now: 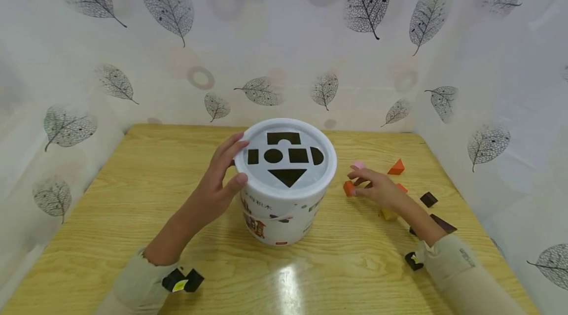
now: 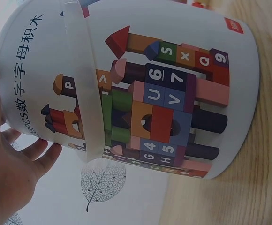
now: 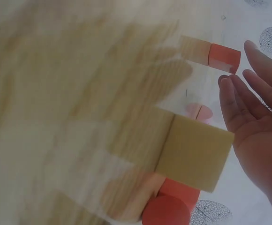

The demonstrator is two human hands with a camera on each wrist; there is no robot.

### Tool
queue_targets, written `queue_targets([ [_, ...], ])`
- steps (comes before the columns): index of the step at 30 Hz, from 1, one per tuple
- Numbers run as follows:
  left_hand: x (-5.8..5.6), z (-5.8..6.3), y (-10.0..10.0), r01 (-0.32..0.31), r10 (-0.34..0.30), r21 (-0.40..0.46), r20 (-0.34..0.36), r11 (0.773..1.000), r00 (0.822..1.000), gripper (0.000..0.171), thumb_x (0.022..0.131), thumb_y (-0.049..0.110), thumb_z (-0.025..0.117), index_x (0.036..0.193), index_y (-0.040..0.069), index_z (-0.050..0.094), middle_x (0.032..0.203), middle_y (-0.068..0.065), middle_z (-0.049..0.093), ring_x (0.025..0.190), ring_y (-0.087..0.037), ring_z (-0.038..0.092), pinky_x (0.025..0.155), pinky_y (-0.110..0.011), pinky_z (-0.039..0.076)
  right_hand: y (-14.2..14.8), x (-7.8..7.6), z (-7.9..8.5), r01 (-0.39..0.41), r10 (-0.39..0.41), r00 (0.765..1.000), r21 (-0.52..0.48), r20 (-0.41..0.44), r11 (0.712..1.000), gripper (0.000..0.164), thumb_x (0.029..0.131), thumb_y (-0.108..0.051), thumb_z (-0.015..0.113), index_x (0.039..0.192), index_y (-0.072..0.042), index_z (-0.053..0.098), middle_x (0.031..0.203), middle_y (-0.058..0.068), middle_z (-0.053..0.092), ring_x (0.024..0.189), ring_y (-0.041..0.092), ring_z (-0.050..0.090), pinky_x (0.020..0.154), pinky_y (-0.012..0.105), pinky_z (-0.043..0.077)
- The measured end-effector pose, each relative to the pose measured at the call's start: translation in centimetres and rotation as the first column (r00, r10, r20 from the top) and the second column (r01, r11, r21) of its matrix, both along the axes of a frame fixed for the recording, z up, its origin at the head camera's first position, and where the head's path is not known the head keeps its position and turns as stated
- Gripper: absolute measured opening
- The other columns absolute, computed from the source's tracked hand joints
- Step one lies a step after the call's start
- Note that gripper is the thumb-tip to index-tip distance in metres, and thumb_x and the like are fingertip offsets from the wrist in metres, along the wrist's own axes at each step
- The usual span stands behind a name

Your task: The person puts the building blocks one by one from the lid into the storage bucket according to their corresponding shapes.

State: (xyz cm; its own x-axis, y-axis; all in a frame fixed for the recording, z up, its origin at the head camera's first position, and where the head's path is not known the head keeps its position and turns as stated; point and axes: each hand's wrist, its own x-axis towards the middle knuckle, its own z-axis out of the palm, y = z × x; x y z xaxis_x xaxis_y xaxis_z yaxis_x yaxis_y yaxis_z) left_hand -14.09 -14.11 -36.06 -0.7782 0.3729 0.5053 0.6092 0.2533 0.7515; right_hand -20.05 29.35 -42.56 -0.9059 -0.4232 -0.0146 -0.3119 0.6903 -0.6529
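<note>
In the head view, a white bucket (image 1: 288, 206) stands upright on the wooden desk (image 1: 177, 172), its white lid (image 1: 312, 178) on top with 6 cut-out holes. The left hand (image 1: 215, 184) rests on the lid's left rim, thumb and fingers spread wide. The right hand (image 1: 377, 187) reaches to the right of the bucket, fingers slightly bent beside a red-orange block (image 1: 348, 188) on the desk. Just beyond those fingers lies a pink block (image 1: 358, 164); farther right is an orange triangular block (image 1: 396, 167). A yellow block (image 1: 389, 215) shows partly under the right wrist, and a small dark block (image 1: 428, 199) lies to its right.

In the left wrist view, the bucket's printed side appears turned sideways, a pale handle (image 2: 86, 93) running across it. Fingertips of the left hand lie against the wall near the lid.

In the right wrist view, thumb and fingers stand apart, with the red-orange block at their tips; whether they touch it, I cannot tell. The yellow block is nearer the camera, with a round-faced red block (image 3: 166, 211) just beside it.
</note>
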Motion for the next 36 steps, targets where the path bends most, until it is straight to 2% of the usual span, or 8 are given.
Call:
queue_targets([
  [6, 0.0, 0.0, 0.0, -0.001, 0.001, 0.009, -0.002, 1.000, 1.000, 0.063, 0.104, 0.052, 0.046, 0.158, 0.023, 0.031, 0.168, 0.001, 0.015, 0.149, -0.022, 0.025, 0.112, -0.024, 0.033, -0.3, 0.1, -0.4, 0.039, -0.040, 0.998, 0.009, 0.049, 0.999, 0.048, 0.090, -0.016, 0.076, 0.134, -0.002, 0.062, 0.156, 0.025, 0.040, 0.112, 0.033, 0.063, 0.090, 0.040, 0.055],
  [8, 0.0, 0.0, 0.0, -0.003, 0.003, 0.008, -0.002, 1.000, 1.000, 0.063, 0.104, 0.052, 0.046, 0.158, 0.022, 0.031, 0.168, 0.000, 0.015, 0.150, -0.022, 0.024, 0.113, -0.024, 0.033, -0.3, 0.2, -0.4, 0.048, -0.048, 0.998, 0.007, 0.049, 0.999, 0.046, 0.091, -0.014, 0.075, 0.133, -0.002, 0.062, 0.156, 0.024, 0.040, 0.111, 0.032, 0.063, 0.090, 0.042, 0.055],
  [14, 0.1, 0.0, 0.0, -0.009, 0.009, 0.003, 0.000, 1.000, 1.000, 0.063, 0.104, 0.052, 0.046, 0.158, 0.022, 0.032, 0.168, 0.000, 0.015, 0.149, -0.023, 0.025, 0.112, -0.026, 0.034, -0.3, 0.2, -0.4, 0.064, -0.065, 0.998, 0.030, 0.023, 0.998, 0.038, 0.092, -0.013, 0.074, 0.128, -0.004, 0.065, 0.145, 0.019, 0.055, 0.108, 0.028, 0.064, 0.090, 0.043, 0.054],
  [19, 0.0, -0.1, 0.0, -0.008, 0.008, 0.005, 0.006, 1.000, 1.000, 0.063, 0.104, 0.052, 0.046, 0.158, 0.023, 0.031, 0.168, 0.001, 0.015, 0.150, -0.023, 0.024, 0.112, -0.027, 0.034, -0.6, 0.5, 0.5, 0.072, -0.071, 0.997, 0.027, -0.022, 0.997, 0.038, 0.093, -0.014, 0.073, 0.128, 0.000, 0.065, 0.132, 0.020, 0.064, 0.106, 0.030, 0.065, 0.086, 0.038, 0.056],
  [27, 0.0, -0.1, 0.0, -0.007, 0.007, 0.005, 0.008, 1.000, 1.000, 0.063, 0.104, 0.052, 0.046, 0.158, 0.023, 0.031, 0.168, 0.001, 0.014, 0.149, -0.022, 0.025, 0.112, -0.028, 0.034, -0.5, 1.0, 4.0, 0.102, -0.101, 0.992, 0.005, -0.081, 0.995, 0.045, 0.099, -0.028, 0.067, 0.137, -0.006, 0.061, 0.129, 0.011, 0.065, 0.108, 0.025, 0.061, 0.083, 0.025, 0.053],
  [36, 0.0, -0.1, 0.0, 0.003, -0.002, 0.016, -0.005, 1.000, 1.000, 0.064, 0.104, 0.053, 0.046, 0.158, 0.022, 0.032, 0.168, 0.001, 0.015, 0.149, -0.023, 0.026, 0.112, -0.024, 0.033, -2.1, 2.3, 10.1, 0.156, -0.161, 0.982, -0.053, -0.100, 0.986, 0.046, 0.098, -0.037, 0.065, 0.139, -0.016, 0.060, 0.133, 0.007, 0.062, 0.105, 0.017, 0.061, 0.082, 0.015, 0.051],
])
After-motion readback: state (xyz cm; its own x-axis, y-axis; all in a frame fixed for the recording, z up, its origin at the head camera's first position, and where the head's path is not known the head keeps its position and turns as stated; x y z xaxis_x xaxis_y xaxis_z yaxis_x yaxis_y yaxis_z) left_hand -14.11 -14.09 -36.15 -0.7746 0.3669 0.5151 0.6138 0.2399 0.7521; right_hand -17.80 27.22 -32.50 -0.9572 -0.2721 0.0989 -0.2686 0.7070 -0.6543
